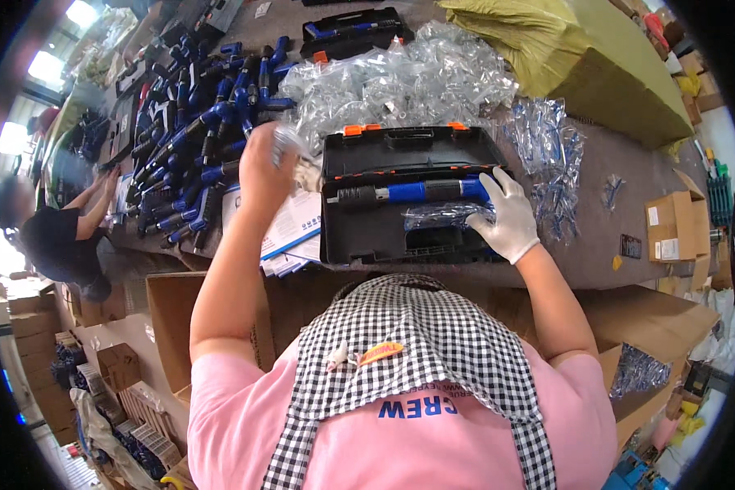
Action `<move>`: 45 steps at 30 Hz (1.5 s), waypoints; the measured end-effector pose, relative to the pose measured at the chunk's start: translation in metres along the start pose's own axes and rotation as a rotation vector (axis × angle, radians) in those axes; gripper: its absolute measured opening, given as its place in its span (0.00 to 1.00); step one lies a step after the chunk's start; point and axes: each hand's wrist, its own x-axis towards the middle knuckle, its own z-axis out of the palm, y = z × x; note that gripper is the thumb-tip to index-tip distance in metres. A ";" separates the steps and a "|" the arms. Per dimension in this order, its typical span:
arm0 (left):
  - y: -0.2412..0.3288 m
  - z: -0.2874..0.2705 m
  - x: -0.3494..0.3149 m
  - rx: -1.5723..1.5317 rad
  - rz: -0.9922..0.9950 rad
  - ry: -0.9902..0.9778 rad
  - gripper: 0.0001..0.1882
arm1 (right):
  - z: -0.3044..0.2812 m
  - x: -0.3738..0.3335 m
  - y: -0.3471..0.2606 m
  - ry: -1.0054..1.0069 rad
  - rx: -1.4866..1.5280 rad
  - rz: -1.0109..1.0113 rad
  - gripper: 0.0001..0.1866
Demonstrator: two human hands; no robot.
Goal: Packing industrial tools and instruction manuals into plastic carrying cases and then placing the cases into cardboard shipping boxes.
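An open black tool case (pixel 359 233) with orange latches lies in front of me, its lid tilted back. Inside, a blue-and-black cordless tool (pixel 408 192) with a long barrel lies along the hinge side. Below it sits a clear plastic packet (pixel 445 215). My right hand (pixel 508 211), in a white glove, rests with fingers apart over the case's right end, touching the tool and the packet. Bare and raised left of the case, my left hand (pixel 265 167) has curled fingers around a crinkled clear plastic bag (pixel 288 145), partly blurred.
Many blue-and-black tools (pixel 204 131) are heaped at the left, beside printed leaflets (pixel 290 224). Clear bags (pixel 384 82) pile up behind the case. Packaged blue parts (pixel 551 163) lie right. A second case (pixel 351 33) stands far back. A co-worker (pixel 61 229) is at the left.
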 end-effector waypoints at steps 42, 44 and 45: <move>-0.131 0.078 -0.168 0.029 -0.260 -0.624 0.24 | 0.064 0.017 0.238 -0.105 1.318 0.851 0.32; -0.137 0.067 -0.181 0.044 -0.234 -0.540 0.13 | 0.104 0.023 0.179 -0.476 1.606 0.778 0.27; -0.144 0.069 -0.184 0.059 -0.245 -0.529 0.13 | 0.109 0.035 0.189 -0.493 1.608 0.761 0.27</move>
